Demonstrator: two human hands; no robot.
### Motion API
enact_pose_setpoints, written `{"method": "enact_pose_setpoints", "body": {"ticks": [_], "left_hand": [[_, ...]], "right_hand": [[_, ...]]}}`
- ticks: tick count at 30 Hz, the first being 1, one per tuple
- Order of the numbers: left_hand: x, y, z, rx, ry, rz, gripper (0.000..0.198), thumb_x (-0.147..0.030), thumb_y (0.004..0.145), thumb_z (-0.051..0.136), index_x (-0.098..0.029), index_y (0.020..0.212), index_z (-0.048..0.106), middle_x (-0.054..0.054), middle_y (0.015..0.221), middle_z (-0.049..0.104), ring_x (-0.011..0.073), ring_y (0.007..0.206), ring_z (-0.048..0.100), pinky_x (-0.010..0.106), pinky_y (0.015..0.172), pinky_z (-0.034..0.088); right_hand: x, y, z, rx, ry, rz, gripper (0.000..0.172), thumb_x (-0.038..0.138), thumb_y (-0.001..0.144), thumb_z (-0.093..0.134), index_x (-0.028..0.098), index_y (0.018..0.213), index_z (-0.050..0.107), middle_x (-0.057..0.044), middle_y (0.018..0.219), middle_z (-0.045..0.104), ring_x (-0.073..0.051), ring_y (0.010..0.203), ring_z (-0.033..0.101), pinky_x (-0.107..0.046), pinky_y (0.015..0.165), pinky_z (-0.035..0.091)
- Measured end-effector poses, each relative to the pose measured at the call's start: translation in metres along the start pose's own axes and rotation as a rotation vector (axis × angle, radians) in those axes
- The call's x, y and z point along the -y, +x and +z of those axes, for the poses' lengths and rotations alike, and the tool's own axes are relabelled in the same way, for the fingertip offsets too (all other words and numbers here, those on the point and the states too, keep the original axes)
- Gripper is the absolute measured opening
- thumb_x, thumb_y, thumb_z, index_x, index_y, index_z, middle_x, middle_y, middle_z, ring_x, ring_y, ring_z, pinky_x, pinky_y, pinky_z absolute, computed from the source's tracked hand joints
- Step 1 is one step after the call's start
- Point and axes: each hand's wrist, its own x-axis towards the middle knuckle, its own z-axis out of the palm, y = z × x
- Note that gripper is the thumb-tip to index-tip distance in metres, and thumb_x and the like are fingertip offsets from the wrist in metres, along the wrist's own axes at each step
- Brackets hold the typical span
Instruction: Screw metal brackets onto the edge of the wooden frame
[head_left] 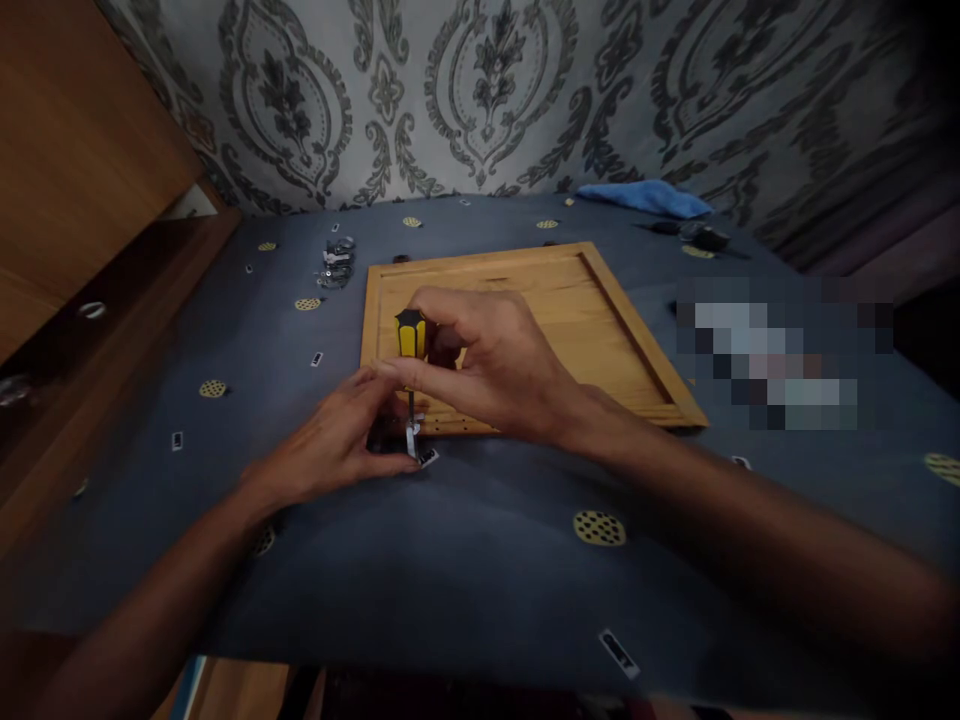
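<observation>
Right hand (pixel 487 365): you are gripping the yellow-and-black-handled screwdriver (pixel 410 335) upright, tip down for pressure. Left hand (pixel 337 440): fingers curled, you are pinching the small silver metal bracket (pixel 412 440) under that tip, steadying it against the framed light-wood panel (pixel 600 320) just beyond.

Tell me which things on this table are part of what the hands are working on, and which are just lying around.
In use: right hand gripping the screwdriver; left hand holding a small metal fitting at the wooden panel edge.
Lying about: blue cloth, pile of metal hardware, dark tool beside the cloth.
</observation>
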Motion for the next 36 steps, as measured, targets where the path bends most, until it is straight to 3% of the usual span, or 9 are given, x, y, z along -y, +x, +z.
{"method": "enact_pose_setpoints", "body": {"ticks": [6,11,14,18,23,26,30,36], "left_hand": [[-0.001,0.0,-0.001,-0.007,0.014,0.019,0.047,-0.05,0.084,0.081,-0.025,0.116,0.057,0.004,0.104,0.07,0.0318,0.105,0.068,0.049,0.091,0.058],[-0.003,0.002,-0.002,0.002,0.052,0.023,0.045,-0.047,0.084,0.081,-0.025,0.116,0.058,0.005,0.103,0.071,0.03,0.099,0.067,0.047,0.087,0.056],[-0.003,0.002,-0.002,0.004,0.073,0.015,0.041,-0.048,0.085,0.081,-0.025,0.111,0.059,0.005,0.103,0.071,0.0292,0.097,0.066,0.046,0.086,0.056],[-0.002,0.001,-0.002,0.009,0.036,0.006,0.046,-0.051,0.085,0.08,-0.026,0.118,0.058,0.006,0.108,0.072,0.0304,0.104,0.067,0.048,0.09,0.057],[0.0,-0.001,0.0,-0.023,0.026,-0.004,0.051,-0.05,0.082,0.083,-0.027,0.121,0.058,0.007,0.113,0.07,0.0331,0.111,0.066,0.052,0.095,0.057],[0.0,-0.001,0.0,-0.021,0.023,-0.006,0.047,-0.048,0.082,0.083,-0.026,0.116,0.058,0.006,0.112,0.068,0.0321,0.109,0.066,0.05,0.093,0.058],[-0.003,0.0,0.0,0.004,0.051,-0.025,0.04,-0.044,0.084,0.082,-0.025,0.11,0.059,0.005,0.103,0.067,0.0298,0.1,0.066,0.046,0.085,0.057],[-0.005,0.001,-0.002,0.022,0.019,-0.026,0.039,-0.048,0.085,0.081,-0.026,0.108,0.058,0.005,0.105,0.069,0.0311,0.105,0.065,0.049,0.09,0.057]], "right_hand": [[0.002,0.004,-0.004,0.057,0.054,0.027,0.036,0.025,0.094,0.075,0.02,0.075,0.046,0.007,0.065,0.051,-0.009,0.065,0.051,-0.024,0.06,0.035],[0.008,0.008,-0.014,0.225,0.376,0.212,0.01,0.02,0.096,0.068,0.018,0.091,0.06,0.006,0.069,0.06,-0.009,0.058,0.062,-0.021,0.052,0.045],[0.01,0.008,-0.017,0.249,0.526,0.25,0.002,0.017,0.095,0.065,0.017,0.096,0.063,0.005,0.073,0.064,-0.01,0.058,0.067,-0.021,0.053,0.052],[0.008,0.007,-0.012,0.161,0.42,0.252,0.016,0.019,0.093,0.072,0.017,0.082,0.06,0.004,0.071,0.063,-0.009,0.057,0.063,-0.021,0.051,0.048],[0.005,0.004,-0.002,0.01,0.195,0.1,0.028,0.027,0.09,0.081,0.018,0.078,0.057,0.006,0.068,0.056,-0.009,0.063,0.054,-0.023,0.056,0.039],[0.005,0.002,0.002,-0.054,0.2,0.063,0.031,0.029,0.091,0.08,0.019,0.077,0.054,0.006,0.069,0.052,-0.008,0.064,0.051,-0.024,0.059,0.039],[0.009,0.001,0.002,-0.159,0.253,0.135,0.035,0.032,0.092,0.078,0.021,0.075,0.049,0.005,0.071,0.05,-0.009,0.062,0.05,-0.024,0.059,0.042],[0.008,0.002,0.002,-0.131,0.246,0.132,0.044,0.047,0.093,0.075,0.021,0.073,0.046,0.005,0.068,0.05,-0.01,0.062,0.05,-0.024,0.056,0.041]]}}
